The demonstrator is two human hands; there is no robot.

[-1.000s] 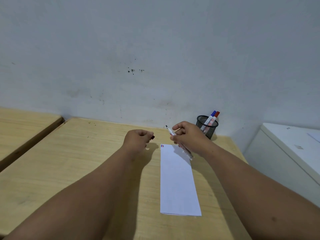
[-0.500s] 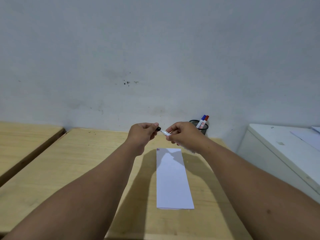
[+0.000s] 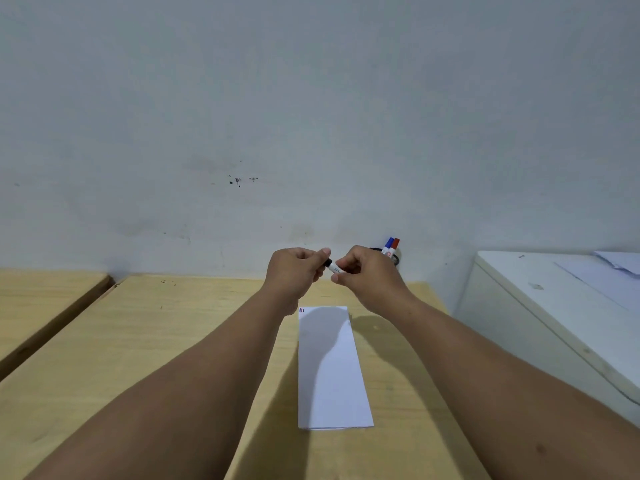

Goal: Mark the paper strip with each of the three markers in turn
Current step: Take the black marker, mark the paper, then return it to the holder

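Observation:
A white paper strip (image 3: 332, 368) lies lengthwise on the wooden table (image 3: 138, 341), with small coloured marks at its far left corner (image 3: 302, 310). Above its far end my two hands meet. My right hand (image 3: 367, 275) grips a white marker (image 3: 336, 269) by the barrel. My left hand (image 3: 298, 270) pinches the black cap (image 3: 328, 263) at the marker's end; the cap sits on or against the tip. A blue marker (image 3: 389, 244) and a red marker (image 3: 394, 245) stand in a black mesh cup (image 3: 394, 259) behind my right hand.
A pale wall rises right behind the table. A white cabinet (image 3: 554, 306) with papers on top stands at the right. Another wooden table (image 3: 45, 299) lies at the left across a narrow gap.
My hands came together and rose above the strip's far end. The black cap in my left hand met the tip of the marker in my right hand. The camera tilted upward.

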